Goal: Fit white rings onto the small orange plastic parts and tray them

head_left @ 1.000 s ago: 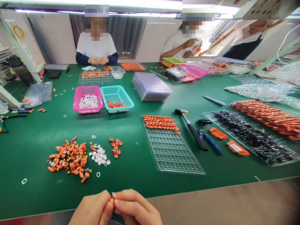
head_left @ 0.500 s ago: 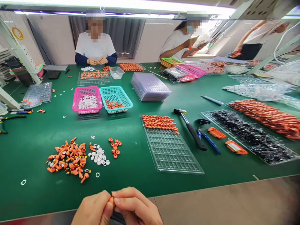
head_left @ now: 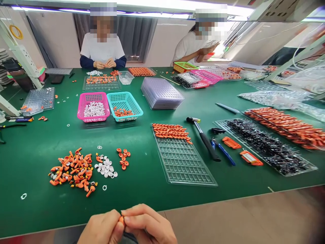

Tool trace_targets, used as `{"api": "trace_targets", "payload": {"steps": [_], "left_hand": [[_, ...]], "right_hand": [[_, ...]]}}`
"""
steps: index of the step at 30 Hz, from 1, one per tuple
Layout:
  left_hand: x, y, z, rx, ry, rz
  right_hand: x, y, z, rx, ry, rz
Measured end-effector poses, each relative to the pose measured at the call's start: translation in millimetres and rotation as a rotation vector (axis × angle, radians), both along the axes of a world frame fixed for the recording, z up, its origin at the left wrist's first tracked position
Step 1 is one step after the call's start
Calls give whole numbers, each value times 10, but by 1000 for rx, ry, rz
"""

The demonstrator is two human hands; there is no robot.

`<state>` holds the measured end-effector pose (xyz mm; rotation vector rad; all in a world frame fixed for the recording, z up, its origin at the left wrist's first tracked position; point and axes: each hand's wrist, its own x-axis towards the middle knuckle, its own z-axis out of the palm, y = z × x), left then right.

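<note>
At the near edge of the table my left hand and my right hand meet, fingertips pinched together on a small orange earbud. Most of that earbud is hidden by the fingers. Beyond the hands to the left lies a loose heap of orange earbud parts with yellow and silver bits. Beside it are a pile of white round caps and several orange cup-shaped pieces. A white ring lies by itself nearby. To the right, a clear plastic tray carries rows of orange earbuds at its far end.
Right of the tray lie a hammer, blue-handled pliers and orange cases. Farther right is a tray of black wired parts. A pink basket and a turquoise basket stand mid-table. Two co-workers sit opposite.
The view has shifted slightly. My hands keep the same pinch on the earbud. At the far right, the standing person has mostly left the view; the co-worker opposite right has lowered a hand.
</note>
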<state>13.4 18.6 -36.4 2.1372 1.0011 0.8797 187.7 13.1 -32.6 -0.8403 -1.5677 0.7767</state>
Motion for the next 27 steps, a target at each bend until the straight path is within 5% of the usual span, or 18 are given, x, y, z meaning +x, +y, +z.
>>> {"api": "trace_targets", "payload": {"steps": [5, 9, 16, 27], "left_hand": [[-40, 59, 305, -432, 79, -150], [-20, 96, 488, -737, 91, -135], [23, 56, 337, -1192, -100, -98], [12, -20, 149, -1185, -185, -59]], "right_hand": [[49, 47, 78, 44, -105, 58], [99, 114, 156, 72, -177, 127], [149, 165, 174, -9, -188, 214], [194, 135, 165, -164, -288, 266]]}}
